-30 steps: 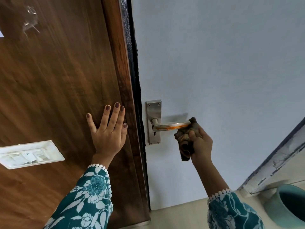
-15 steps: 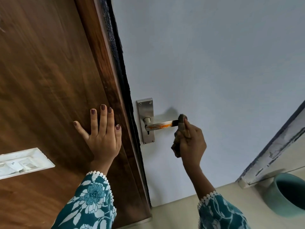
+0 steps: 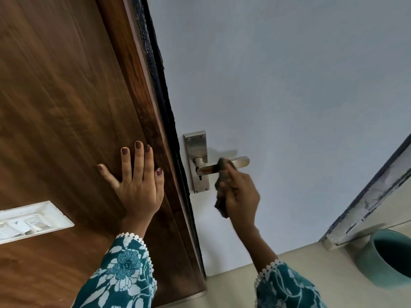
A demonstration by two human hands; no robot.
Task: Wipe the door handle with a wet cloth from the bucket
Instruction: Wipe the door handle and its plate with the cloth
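Note:
A steel lever door handle [image 3: 241,162] with rusty orange stains juts right from its backplate [image 3: 196,150] on the pale door. My right hand [image 3: 241,192] is shut on a dark brown cloth [image 3: 222,170], which is pressed over the middle of the lever; the lever's tip shows to the right of the cloth. A tail of cloth hangs below my fist. My left hand [image 3: 139,185] lies flat, fingers spread, on the brown wooden panel [image 3: 66,107] left of the handle. The teal bucket [image 3: 387,258] stands on the floor at the lower right, cut by the frame edge.
A white switch plate [image 3: 29,221] is set in the wooden panel at the far left. A black seal strip [image 3: 160,85] runs between the panel and the door. A chipped door frame [image 3: 369,196] slants at the right, above the beige floor [image 3: 235,285].
My right hand has slid the cloth from the lever's tip inward to its middle, so the tip is bare. The view has shifted a little. My left hand stays flat on the wood.

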